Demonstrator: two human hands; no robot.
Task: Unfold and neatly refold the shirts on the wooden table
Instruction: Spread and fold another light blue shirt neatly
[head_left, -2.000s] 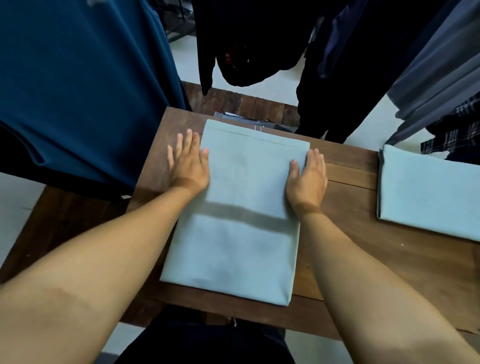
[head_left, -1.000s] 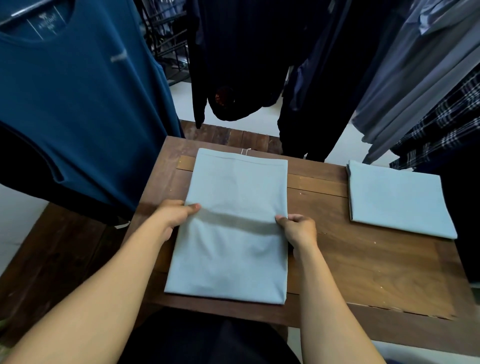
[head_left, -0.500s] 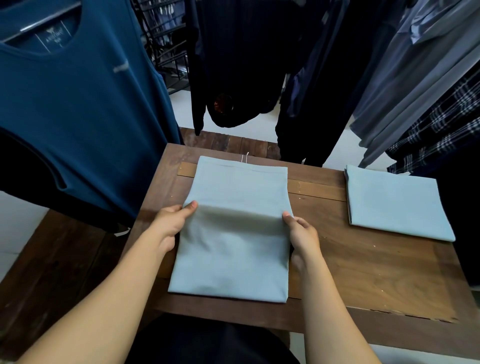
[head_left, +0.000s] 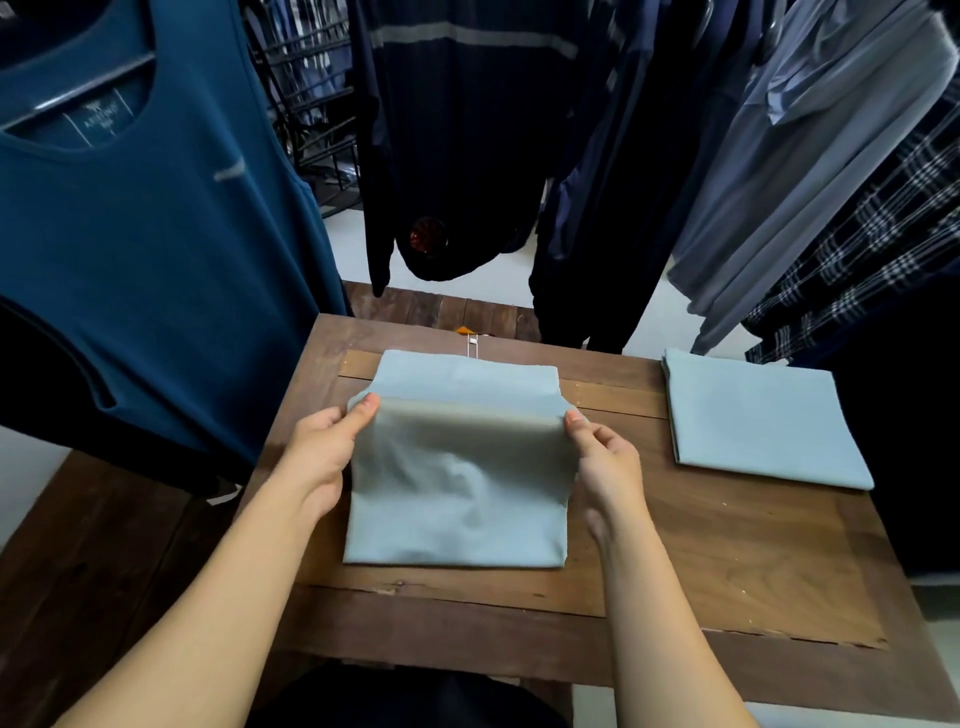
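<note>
Nearest us, our two bare forearms reach forward over the front edge of the wooden table (head_left: 727, 561), one on either side of the pale blue shirt (head_left: 457, 509). Our left hand (head_left: 322, 447) pinches the shirt's left edge, thumb on top and the other fingers tucked under the cloth. Our right hand (head_left: 605, 462) pinches the right edge the same way, its spare fingers loosely curled. Between the two grips a fold of cloth is raised off the table. The near half sags down to its hem, which lies flat and square a little in from the table's front edge. The far half lies flat beyond the raised fold, reaching almost to the back edge, where a small white tag (head_left: 472, 345) sticks out.

Bare wood shows on both sides of the shirt, a narrow strip on the left and a wider stretch on the right. Further right, well apart, a second folded shirt (head_left: 758, 415) lies flat near the far right corner. Beyond the table hang a teal tank top (head_left: 156, 234), dark garments (head_left: 457, 156), a grey shirt (head_left: 779, 156) and a plaid shirt (head_left: 883, 234)
</note>
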